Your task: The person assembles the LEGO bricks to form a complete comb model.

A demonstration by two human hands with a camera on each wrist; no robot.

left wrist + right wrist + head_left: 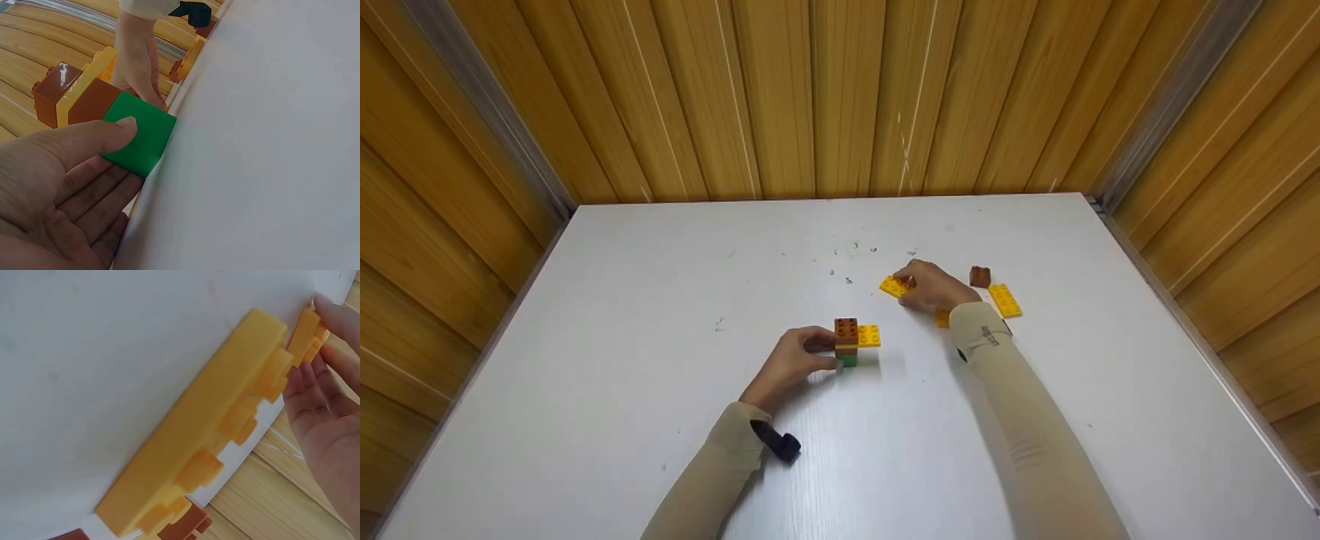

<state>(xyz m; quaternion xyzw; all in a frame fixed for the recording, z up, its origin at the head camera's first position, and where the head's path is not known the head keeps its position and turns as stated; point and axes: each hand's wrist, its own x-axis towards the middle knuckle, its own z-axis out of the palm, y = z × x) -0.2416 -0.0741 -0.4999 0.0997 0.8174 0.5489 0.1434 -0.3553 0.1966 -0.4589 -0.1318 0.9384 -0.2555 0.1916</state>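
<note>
A stack of toy building bricks (846,331) stands on the table, with a green brick (147,132) at its base. Above the green come a brown brick, a yellow plate (869,335) jutting out to the right, and another brown brick on top. My left hand (793,355) grips the stack low down, its thumb pressed on the green brick in the left wrist view. Farther off to the right, my right hand (933,286) pinches a yellow studded plate (893,286) between thumb and fingers, close to the tabletop.
Beside the right forearm lie a brown brick (979,277) and a yellow plate (1005,300). Another yellow piece (942,319) shows partly behind the right wrist. The white table (660,262) has dark scuffs and is bounded by ribbed wood-pattern walls (840,97).
</note>
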